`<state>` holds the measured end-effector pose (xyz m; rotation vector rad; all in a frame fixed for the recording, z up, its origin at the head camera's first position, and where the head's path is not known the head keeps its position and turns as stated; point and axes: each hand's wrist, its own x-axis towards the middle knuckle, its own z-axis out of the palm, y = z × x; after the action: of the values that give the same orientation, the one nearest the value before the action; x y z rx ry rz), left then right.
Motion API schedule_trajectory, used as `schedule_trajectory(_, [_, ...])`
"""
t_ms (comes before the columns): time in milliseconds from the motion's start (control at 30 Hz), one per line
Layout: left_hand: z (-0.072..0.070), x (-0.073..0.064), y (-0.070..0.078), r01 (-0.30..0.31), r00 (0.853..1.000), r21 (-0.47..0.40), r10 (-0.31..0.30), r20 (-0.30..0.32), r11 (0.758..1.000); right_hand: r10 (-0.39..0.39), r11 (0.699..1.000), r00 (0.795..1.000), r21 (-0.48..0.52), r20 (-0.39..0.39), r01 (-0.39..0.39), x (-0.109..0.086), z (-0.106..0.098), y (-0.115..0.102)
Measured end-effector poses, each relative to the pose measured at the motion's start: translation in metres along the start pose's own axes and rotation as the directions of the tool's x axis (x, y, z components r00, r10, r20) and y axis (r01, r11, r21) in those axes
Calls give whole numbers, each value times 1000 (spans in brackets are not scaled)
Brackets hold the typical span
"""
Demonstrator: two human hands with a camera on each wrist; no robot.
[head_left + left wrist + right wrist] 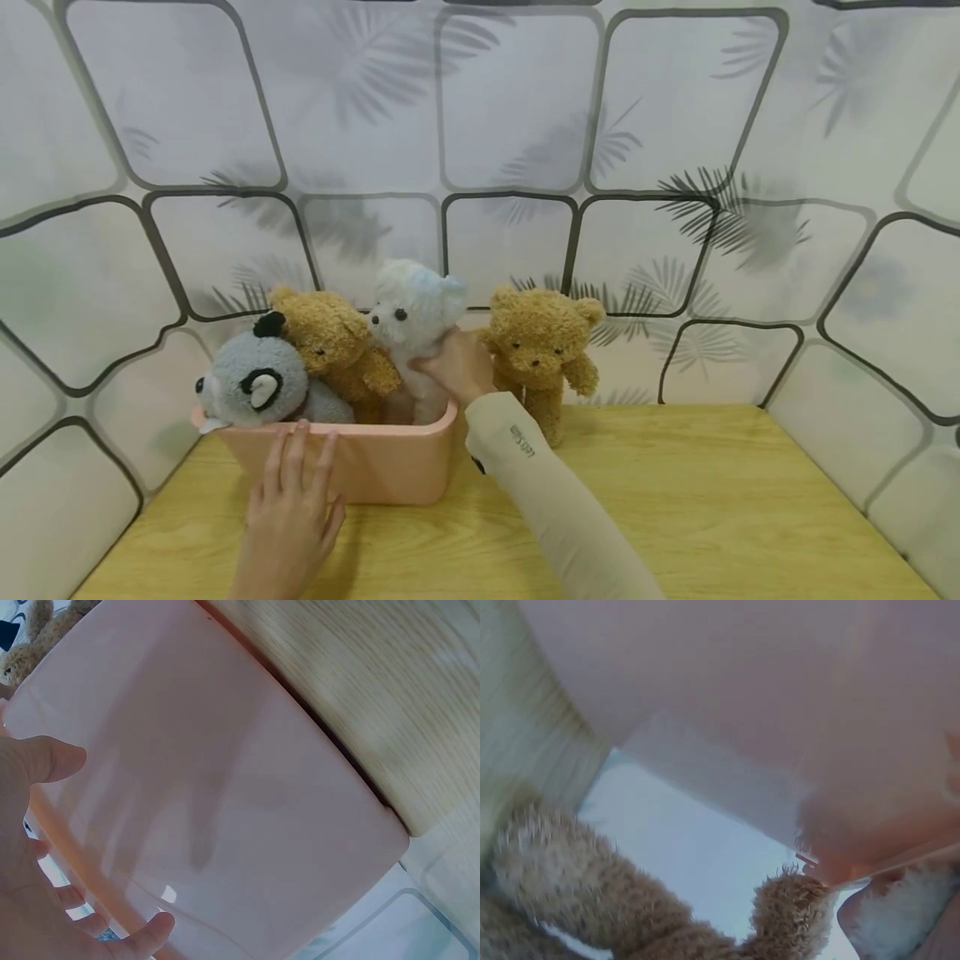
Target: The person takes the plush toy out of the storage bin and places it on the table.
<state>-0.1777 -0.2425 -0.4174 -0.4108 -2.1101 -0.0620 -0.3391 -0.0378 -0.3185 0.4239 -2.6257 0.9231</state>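
Observation:
A pale pink bin [390, 467] holds a grey plush toy [258, 379] with black-ringed eyes, leaning over the left rim, and a brown teddy bear [330, 337]. My left hand [288, 500] rests against the bin's front wall, fingers nearly straight and fingertips at the rim; in the left wrist view the thumb is spread apart. My right hand [461, 362] grips a white plush bear [412, 312] by its body at the bin's right end. The white bear is upright, its lower part down inside the bin. The right fingers are largely hidden behind the wrist and toy.
Another brown teddy bear [543, 342] stands on the wood-grain table [675, 483], just right of the bin and close behind my right wrist. Patterned walls [517, 100] with leaf prints enclose the table at the back and both sides.

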Motion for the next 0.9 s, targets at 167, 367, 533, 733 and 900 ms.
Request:
schedule_trajectory(167, [0,0,0,0,1000,6,0,-4,1000,-85,992,996,-95,-1,84,-2,-1,-2])
schedule_trajectory(367, [0,0,-1,-1,1000,2,1,-3,1000,-67,989,996,-125,60,74,-4,-5,-6])
schedule_trajectory(533, [0,-1,-1,-3,1000,9,3,-4,1000,-82,983,993,-156,81,94,-9,-8,-8])
schedule_trajectory(733, [1,-2,-2,-9,1000,24,10,-27,1000,-68,998,998,11,11,68,-17,-7,-5])
schedule_trajectory(900, [0,-3,-2,-9,1000,32,9,-20,999,-91,962,990,249,-108,115,-26,-7,1])
